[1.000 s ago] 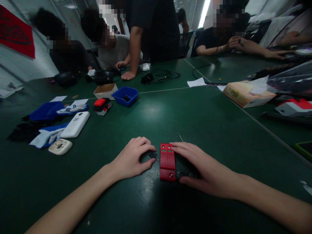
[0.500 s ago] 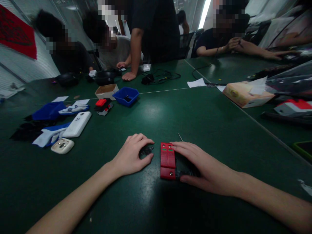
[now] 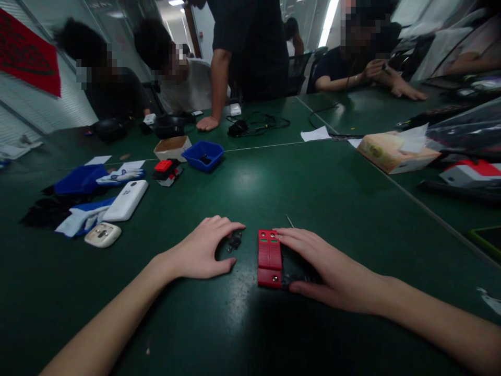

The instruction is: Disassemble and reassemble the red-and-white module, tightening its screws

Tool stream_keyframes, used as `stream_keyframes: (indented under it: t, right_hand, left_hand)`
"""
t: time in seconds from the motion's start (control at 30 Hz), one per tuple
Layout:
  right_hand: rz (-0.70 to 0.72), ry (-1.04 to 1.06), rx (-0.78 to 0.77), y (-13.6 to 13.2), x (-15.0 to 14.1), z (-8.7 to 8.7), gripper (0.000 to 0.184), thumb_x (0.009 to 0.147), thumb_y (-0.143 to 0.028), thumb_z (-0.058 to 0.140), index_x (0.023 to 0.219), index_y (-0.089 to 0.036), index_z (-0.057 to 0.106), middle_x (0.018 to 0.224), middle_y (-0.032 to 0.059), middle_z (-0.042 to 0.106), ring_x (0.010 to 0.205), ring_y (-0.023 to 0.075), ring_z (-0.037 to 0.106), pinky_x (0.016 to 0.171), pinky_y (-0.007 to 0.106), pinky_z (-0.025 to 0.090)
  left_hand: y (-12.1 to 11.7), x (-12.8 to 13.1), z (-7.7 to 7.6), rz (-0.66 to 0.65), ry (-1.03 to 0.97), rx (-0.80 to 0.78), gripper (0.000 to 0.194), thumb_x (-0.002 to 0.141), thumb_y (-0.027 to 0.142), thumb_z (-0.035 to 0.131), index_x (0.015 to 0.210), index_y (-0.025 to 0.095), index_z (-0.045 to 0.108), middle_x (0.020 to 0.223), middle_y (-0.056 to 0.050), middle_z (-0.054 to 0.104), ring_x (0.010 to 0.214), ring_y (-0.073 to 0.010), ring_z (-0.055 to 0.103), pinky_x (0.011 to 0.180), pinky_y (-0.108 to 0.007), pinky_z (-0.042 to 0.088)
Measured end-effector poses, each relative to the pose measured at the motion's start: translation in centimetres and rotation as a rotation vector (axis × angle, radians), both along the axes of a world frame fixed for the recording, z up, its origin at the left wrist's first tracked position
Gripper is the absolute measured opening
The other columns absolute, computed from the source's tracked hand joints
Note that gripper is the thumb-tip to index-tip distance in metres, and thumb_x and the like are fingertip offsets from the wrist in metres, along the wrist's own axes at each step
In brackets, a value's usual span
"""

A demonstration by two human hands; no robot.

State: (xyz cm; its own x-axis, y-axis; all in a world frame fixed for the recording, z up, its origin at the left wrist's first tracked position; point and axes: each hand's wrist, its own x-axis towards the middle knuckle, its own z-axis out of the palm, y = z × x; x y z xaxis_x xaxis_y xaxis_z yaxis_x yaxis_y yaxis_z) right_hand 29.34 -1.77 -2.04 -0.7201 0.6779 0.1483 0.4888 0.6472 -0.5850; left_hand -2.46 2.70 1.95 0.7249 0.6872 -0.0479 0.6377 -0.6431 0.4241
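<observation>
Red sits between my two hands: a block (image 3: 270, 258) lying on the green table (image 3: 293, 183), with screw heads and two small green windows on its face. My right hand (image 3: 329, 271) is just beside it, thumb and fingers apart, fingertips touching the block's upper right edge. Under that palm are dark pieces (image 3: 293, 279), too shadowed for me to make out. My left hand (image 3: 199, 250) is on the other side, apart from the block, its thumb and fingers spread around some small dark parts (image 3: 235, 241) without closing on them.

Just past my right fingers, a thin rod (image 3: 289, 221) sticks out. Farther off to the left I have a cream case (image 3: 103, 235), a white slab (image 3: 126, 201) and blue-and-white gloves (image 3: 84, 216). Beyond those are a red-and-black device (image 3: 167, 172), an open carton (image 3: 172, 148) and a blue tray (image 3: 203, 155) with dark bits inside. A tissue box (image 3: 398, 151) stands to the far right. Across the table, a black cable (image 3: 262, 122) lies near a co-worker's hand (image 3: 207, 124), which rests on the surface.
</observation>
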Motion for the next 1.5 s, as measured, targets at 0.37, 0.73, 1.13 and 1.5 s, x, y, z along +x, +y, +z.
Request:
stream_keyframes:
  t: [0.37, 0.73, 1.13, 1.5]
  right_hand:
    - [-0.004, 0.02, -0.009, -0.1, 0.0, 0.3, 0.073, 0.094, -0.037, 0.068, 0.157, -0.027, 0.032, 0.16, 0.0123, 0.043, 0.145, 0.0317, 0.043, 0.12, 0.057, 0.038]
    - [0.001, 0.016, -0.012, 0.0, 0.1, 0.3, 0.074, 0.094, -0.04, 0.068, 0.157, -0.027, 0.031, 0.16, 0.012, 0.043, 0.146, 0.0319, 0.042, 0.12, 0.057, 0.038]
    - [0.0, 0.001, 0.007, 0.1, 0.2, 0.0, 0.075, 0.095, -0.039, 0.066, 0.158, -0.03, 0.027, 0.161, 0.0102, 0.042, 0.146, 0.0313, 0.042, 0.119, 0.059, 0.039]
    - [-0.006, 0.026, 0.017, -0.1, 0.2, 0.1, 0.074, 0.093, -0.035, 0.069, 0.157, -0.028, 0.032, 0.159, 0.0116, 0.045, 0.145, 0.0317, 0.044, 0.118, 0.057, 0.041]
  left_hand:
    - [0.5, -1.0, 0.8, -0.034, -0.022, -0.14, 0.05, 0.086, 0.028, 0.072, 0.134, 0.027, 0.059, 0.118, -0.006, 0.065, 0.111, -0.0277, 0.057, 0.1, -0.043, 0.044]
    - [0.5, -1.2, 2.2, -0.043, 0.092, -0.215, 0.055, 0.088, 0.025, 0.071, 0.141, 0.027, 0.056, 0.124, -0.005, 0.066, 0.115, -0.027, 0.058, 0.104, -0.041, 0.042]
    - [-0.1, -1.1, 2.7, -0.047, 0.087, -0.361, 0.054, 0.087, 0.024, 0.072, 0.14, 0.029, 0.059, 0.094, 0.003, 0.074, 0.092, -0.0186, 0.067, 0.083, -0.028, 0.046]
    - [-0.3, 0.2, 1.0, -0.016, 0.085, -0.211, 0.045, 0.084, 0.044, 0.08, 0.124, 0.029, 0.065, 0.066, 0.011, 0.062, 0.068, -0.015, 0.067, 0.085, -0.031, 0.042]
